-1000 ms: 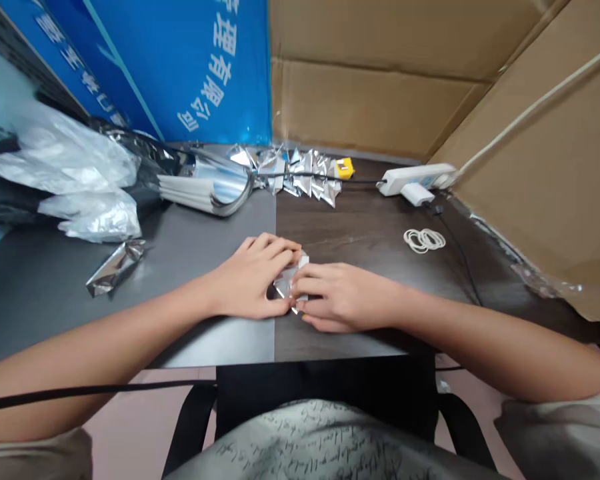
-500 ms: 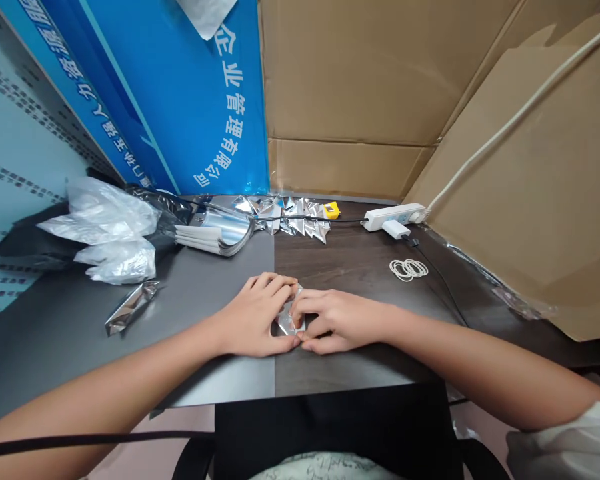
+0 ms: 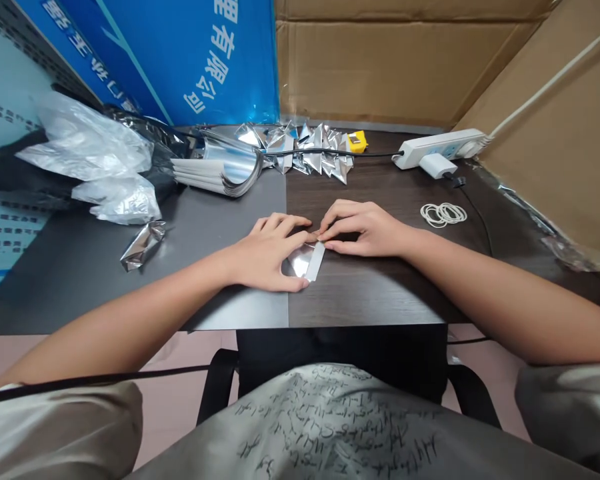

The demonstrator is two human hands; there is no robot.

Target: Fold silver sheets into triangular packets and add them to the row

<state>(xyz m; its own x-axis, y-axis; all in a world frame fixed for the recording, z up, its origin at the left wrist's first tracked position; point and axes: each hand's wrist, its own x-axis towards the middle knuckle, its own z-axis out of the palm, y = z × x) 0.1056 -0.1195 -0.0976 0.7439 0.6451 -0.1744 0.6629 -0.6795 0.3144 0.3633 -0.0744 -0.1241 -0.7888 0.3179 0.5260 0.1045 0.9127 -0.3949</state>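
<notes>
Two hands on one small piece of foil (image 3: 299, 262), low on the desk (image 3: 360, 301) near its front edge. Left hand (image 3: 266, 253): fingers spread in an arch over the foil, thumb at the lower end of its pale strip (image 3: 315, 261). Right hand (image 3: 364, 229): thumb and fingers together, pinching the strip's upper end; exact contact partly hidden. Doing it well, as I judge it: left hand firm so the slick foil can't slide, strip kept straight, right pinch light so thin foil doesn't crease or tear. Materials, left to right: plastic bag (image 3: 90, 143), crumpled, cloudy; foil packet (image 3: 143, 245), long, shiny, wrinkled; stack of sheets (image 3: 200, 175), bent into a curl, pale edges, silvery inside; foil in hand smooth, mirror-like, strip matte; foil scraps (image 3: 307, 150), pointed, sharp-creased; yellow box (image 3: 357, 141), small, blocky; power strip (image 3: 437, 148), hard white plastic; rubber bands (image 3: 443, 215), thin pale loops; cardboard (image 3: 570, 153), dull brown
</notes>
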